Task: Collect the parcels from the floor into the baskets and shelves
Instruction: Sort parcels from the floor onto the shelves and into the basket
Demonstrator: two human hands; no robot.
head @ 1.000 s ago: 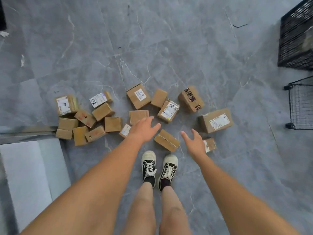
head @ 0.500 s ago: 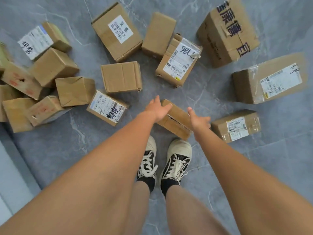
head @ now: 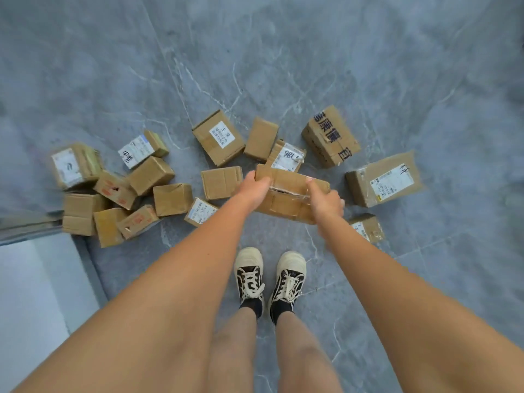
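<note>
A flat brown cardboard parcel [head: 286, 198] with clear tape across it is lifted off the floor in front of me. My left hand [head: 253, 188] grips its left end and my right hand [head: 326, 201] grips its right end. Several more cardboard parcels lie on the grey floor behind it: a labelled box [head: 218, 137], a plain box [head: 261, 139], a box marked 186 [head: 286, 157], a box with black characters [head: 330, 136] and a long labelled box [head: 384, 180]. A small labelled parcel [head: 367, 228] lies below my right forearm.
A heap of several small boxes [head: 113, 191] lies at the left. A pale raised surface [head: 37, 293] with a metal edge fills the lower left. My two shoes [head: 269, 276] stand on the grey marble floor [head: 283, 52]. No basket or shelf shows.
Both hands closed on the ends of the flat parcel and lifted it off the floor. The view has risen and pulled back from the boxes.
</note>
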